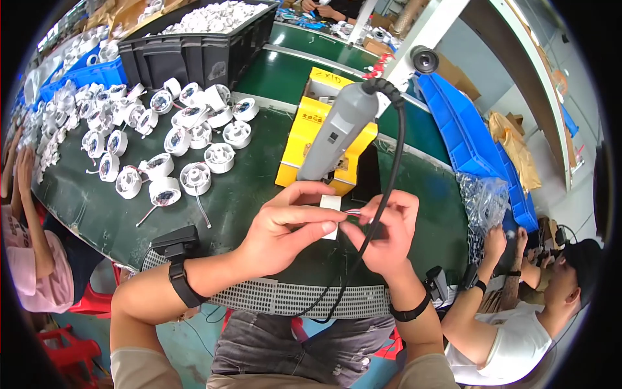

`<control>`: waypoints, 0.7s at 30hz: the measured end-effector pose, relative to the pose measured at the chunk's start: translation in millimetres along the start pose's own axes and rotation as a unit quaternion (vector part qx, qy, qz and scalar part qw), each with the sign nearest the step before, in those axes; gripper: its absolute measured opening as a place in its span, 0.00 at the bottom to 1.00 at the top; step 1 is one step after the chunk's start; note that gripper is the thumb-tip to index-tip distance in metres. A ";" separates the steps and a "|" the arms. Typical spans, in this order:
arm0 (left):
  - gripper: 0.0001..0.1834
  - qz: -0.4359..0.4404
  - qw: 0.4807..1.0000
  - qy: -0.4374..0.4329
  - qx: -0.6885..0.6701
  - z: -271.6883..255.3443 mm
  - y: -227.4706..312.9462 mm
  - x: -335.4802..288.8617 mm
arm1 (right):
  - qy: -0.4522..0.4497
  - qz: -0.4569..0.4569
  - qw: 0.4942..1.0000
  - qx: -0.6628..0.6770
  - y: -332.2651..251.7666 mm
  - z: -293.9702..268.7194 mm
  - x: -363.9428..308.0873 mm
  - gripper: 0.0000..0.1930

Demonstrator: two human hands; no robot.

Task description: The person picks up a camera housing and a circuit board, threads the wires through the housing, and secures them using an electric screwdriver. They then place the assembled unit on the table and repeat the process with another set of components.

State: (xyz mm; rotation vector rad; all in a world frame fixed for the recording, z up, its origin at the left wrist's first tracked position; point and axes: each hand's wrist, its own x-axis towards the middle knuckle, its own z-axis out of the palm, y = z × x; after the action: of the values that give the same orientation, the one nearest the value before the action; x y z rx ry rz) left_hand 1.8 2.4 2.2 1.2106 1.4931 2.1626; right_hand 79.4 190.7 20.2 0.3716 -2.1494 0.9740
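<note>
My left hand [285, 230] clamps a small white part [331, 209] between thumb and fingers, just above the near edge of the green table [259, 175]. My right hand [387, 235] pinches its thin wires [355, 212], red among them, I think. A grey electric screwdriver [337, 133] hangs just beyond my knuckles.

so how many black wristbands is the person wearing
2: one black wristband on the left forearm, above the grey perforated table edge; another black wristband on the right wrist. Neither is hidden.
</note>
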 end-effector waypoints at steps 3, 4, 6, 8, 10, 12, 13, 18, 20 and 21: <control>0.09 -0.019 1.000 0.005 -0.016 -1.3 2.5 -0.8 | 0.035 -0.173 0.972 -0.153 3.4 -4.7 8.0 0.13; 0.09 -0.002 1.000 0.011 -0.005 -1.4 1.6 0.2 | 0.038 -0.173 0.972 -0.156 3.2 -8.5 10.7 0.13; 0.10 0.014 1.000 0.013 0.004 -1.9 0.2 0.1 | -0.005 -0.208 0.966 -0.156 1.0 -14.7 12.3 0.10; 0.19 -0.003 0.999 0.002 -0.044 -2.2 -0.9 -1.3 | -0.001 -0.186 0.978 -0.096 2.2 -14.1 0.9 0.07; 0.24 -0.008 0.996 -0.011 -0.092 -2.6 -1.5 1.4 | -0.011 0.116 0.988 0.105 -8.6 -13.3 -6.5 0.05; 0.30 -0.014 0.990 -0.025 -0.140 -1.8 -0.3 2.7 | -0.027 0.197 0.961 0.192 -11.7 -13.9 -5.8 0.06; 0.33 -0.049 0.985 -0.037 -0.162 -0.9 2.2 2.5 | -0.057 0.199 0.950 0.234 -11.2 -10.5 -4.3 0.06; 0.34 -0.125 0.974 -0.114 -0.154 -11.1 -4.6 3.4 | -0.087 0.148 0.941 0.293 -10.7 1.4 -3.3 0.08; 0.32 -0.116 0.974 -0.121 -0.152 -5.8 -3.5 5.0 | -0.100 0.168 0.946 0.260 -17.4 -0.9 -1.2 0.08; 0.32 -0.104 0.975 -0.112 -0.159 -1.9 -1.5 4.9 | -0.083 0.188 0.946 0.252 -20.0 -0.2 -2.7 0.08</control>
State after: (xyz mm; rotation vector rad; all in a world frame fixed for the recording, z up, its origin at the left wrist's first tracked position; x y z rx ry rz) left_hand -3.0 4.8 3.0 1.0898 1.0786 1.9589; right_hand 91.7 177.3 28.9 0.2947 -2.1401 1.7801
